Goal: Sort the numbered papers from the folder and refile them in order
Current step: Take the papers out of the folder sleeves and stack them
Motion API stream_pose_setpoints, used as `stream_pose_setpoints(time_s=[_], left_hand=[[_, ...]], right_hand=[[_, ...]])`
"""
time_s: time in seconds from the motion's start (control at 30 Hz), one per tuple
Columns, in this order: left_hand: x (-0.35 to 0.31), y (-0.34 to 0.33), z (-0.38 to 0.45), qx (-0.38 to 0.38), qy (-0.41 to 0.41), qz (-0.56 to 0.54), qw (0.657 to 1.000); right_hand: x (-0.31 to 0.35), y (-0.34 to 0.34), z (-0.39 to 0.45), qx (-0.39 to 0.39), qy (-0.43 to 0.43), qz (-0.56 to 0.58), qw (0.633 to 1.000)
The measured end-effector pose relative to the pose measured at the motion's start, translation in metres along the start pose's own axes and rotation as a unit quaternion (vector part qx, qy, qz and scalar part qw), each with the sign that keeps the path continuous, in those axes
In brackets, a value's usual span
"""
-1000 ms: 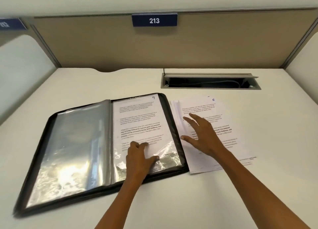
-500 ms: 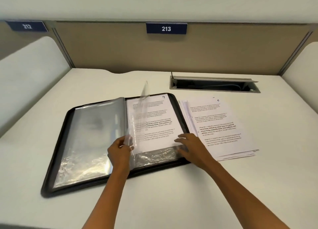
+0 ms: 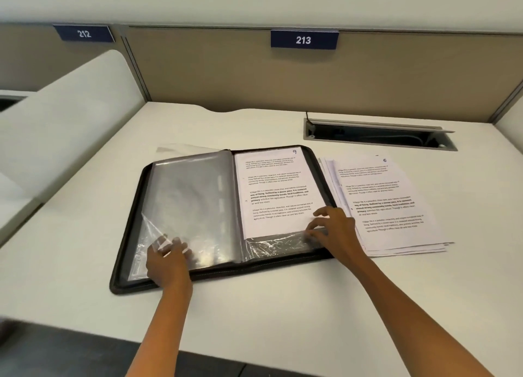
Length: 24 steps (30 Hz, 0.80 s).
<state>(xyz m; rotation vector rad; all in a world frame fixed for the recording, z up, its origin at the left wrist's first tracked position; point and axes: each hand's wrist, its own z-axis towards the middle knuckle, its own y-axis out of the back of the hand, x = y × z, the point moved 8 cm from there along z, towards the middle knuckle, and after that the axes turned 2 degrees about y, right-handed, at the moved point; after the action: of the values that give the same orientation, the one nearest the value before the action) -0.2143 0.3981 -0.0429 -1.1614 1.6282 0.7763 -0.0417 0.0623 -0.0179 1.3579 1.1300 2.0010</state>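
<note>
folder [image 3: 322,161] open on desk [image 3: 254,306], paper stack [image 3: 396,207] just right; cable tray [image 3: 376,134] behind

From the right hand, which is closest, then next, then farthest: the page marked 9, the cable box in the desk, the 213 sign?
Starting at the right hand, seen from the head camera:
1. Page marked 9: in the folder's right side, under the fingers.
2. Cable box: sunk into the desk, behind the papers.
3. 213 sign: up on the back partition.
</note>
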Motion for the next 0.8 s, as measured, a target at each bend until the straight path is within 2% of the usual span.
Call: stream_pose_setpoints(time_s=[0.1,0.17,0.23,0.3,0.4,0.57,0.7,0.8], left_hand=[[0.000,0.025,-0.022,-0.076,-0.034,0.028,0.996],[-0.002,0.035,-0.042,-0.096,-0.080,0.059,0.990],[-0.005,0.033,-0.062,-0.074,-0.130,0.072,0.986],[-0.012,0.017,-0.081,-0.016,-0.203,0.102,0.974],[-0.026,-0.029,-0.111,0.114,-0.319,0.155,0.928],[-0.029,-0.103,-0.136,0.283,-0.411,0.242,0.832],[-0.016,-0.138,-0.147,0.313,-0.495,0.353,0.730],[-0.015,-0.145,-0.152,0.297,-0.520,0.383,0.704]], right_hand=[[0.012,0.011,0.003,-0.024,0.043,-0.025,0.998],[0.026,0.019,0.007,-0.044,0.079,-0.054,0.994],[0.038,0.025,0.010,-0.054,0.102,-0.073,0.991],[0.048,0.028,0.013,-0.053,0.119,-0.087,0.988],[0.059,0.031,0.016,-0.051,0.146,-0.108,0.982],[0.070,0.035,0.015,-0.060,0.176,-0.131,0.974],[0.075,0.039,0.014,-0.062,0.181,-0.132,0.973],[0.077,0.038,0.011,-0.056,0.194,-0.143,0.969]])
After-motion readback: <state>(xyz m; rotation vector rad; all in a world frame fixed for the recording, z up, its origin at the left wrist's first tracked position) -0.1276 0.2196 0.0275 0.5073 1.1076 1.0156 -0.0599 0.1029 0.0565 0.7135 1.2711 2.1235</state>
